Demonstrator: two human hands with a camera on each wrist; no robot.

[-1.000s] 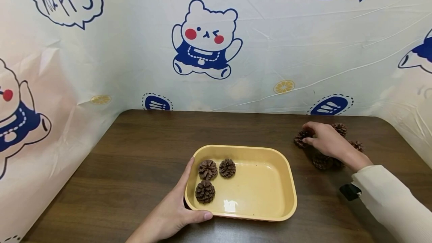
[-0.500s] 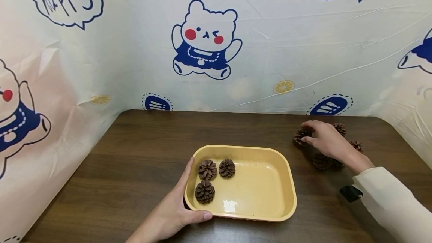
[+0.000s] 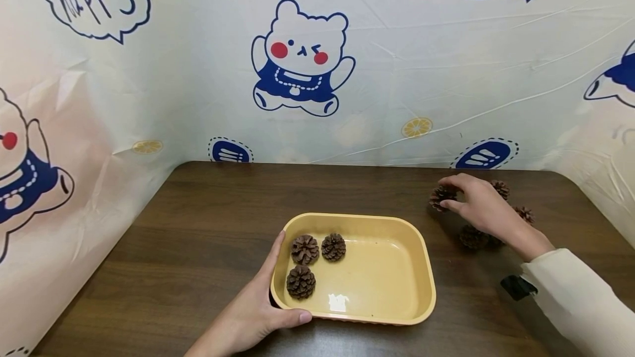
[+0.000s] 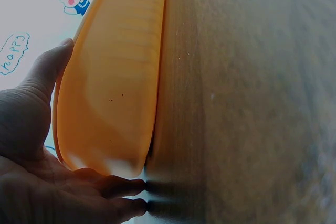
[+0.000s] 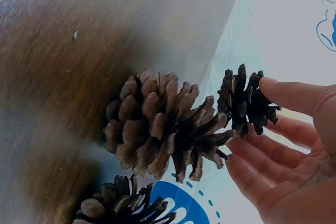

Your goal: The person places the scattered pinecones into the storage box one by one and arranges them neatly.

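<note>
My right hand [image 3: 478, 203] pinches a brown pine cone [image 3: 439, 198] between thumb and fingertips at the table's far right. In the right wrist view this pine cone [image 5: 245, 100] sits at the fingertips, behind a larger pine cone [image 5: 157, 124] nearer the camera. My left hand [image 3: 253, 302] grips the near left corner of a yellow plastic tray [image 3: 426, 269], thumb along the near rim and fingers round the left side. The left wrist view shows the tray's outer wall [image 4: 110, 77] against that hand. Three pine cones [image 3: 301, 282] lie in the tray's left part.
Several more pine cones [image 3: 473, 237] lie on the table under and beside the right hand, partly hidden by it. The dark wooden table [image 3: 208, 219] ends at a pale printed cloth [image 3: 387, 70] behind it. A black strap [image 3: 518, 286] shows below the right sleeve.
My right hand has shifted slightly left and away from me, with the pine cone in its fingertips. The left hand and tray have stayed in place.
</note>
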